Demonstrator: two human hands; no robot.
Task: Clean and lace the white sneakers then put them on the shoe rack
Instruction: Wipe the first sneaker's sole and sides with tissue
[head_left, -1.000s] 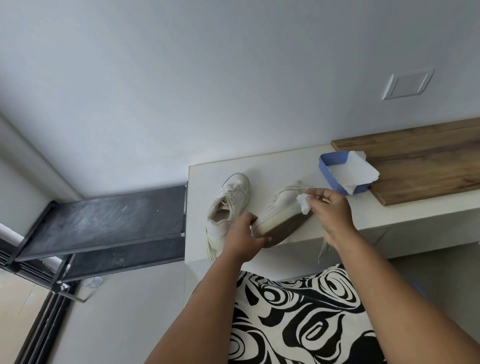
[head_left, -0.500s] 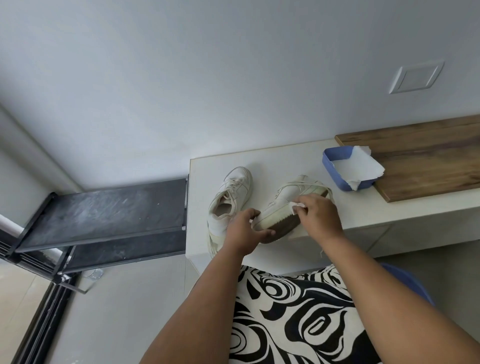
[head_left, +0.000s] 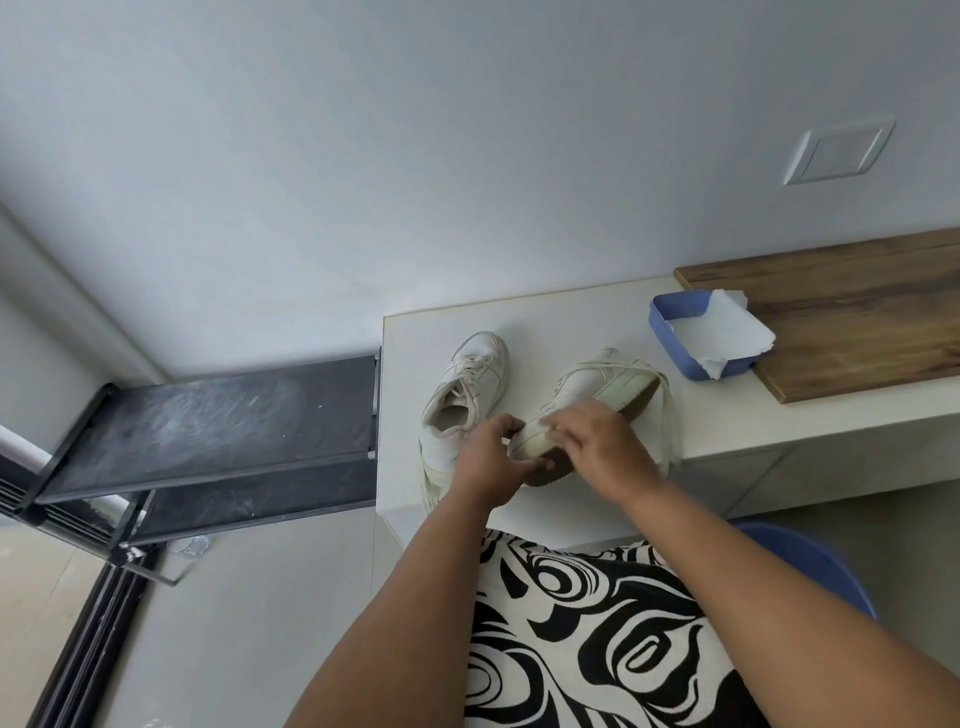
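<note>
White leather needs short, firm strokes here: the left hand (head_left: 491, 460) grips the heel of the tilted sneaker (head_left: 587, 397) on the tabletop (head_left: 545, 317) and should hold it steady while the right hand (head_left: 597, 447), fingers curled on a wipe that barely shows, rubs the sidewall. The sneaker lies on its side, sole near, long axis running from near-left heel to far-right toe.
</note>
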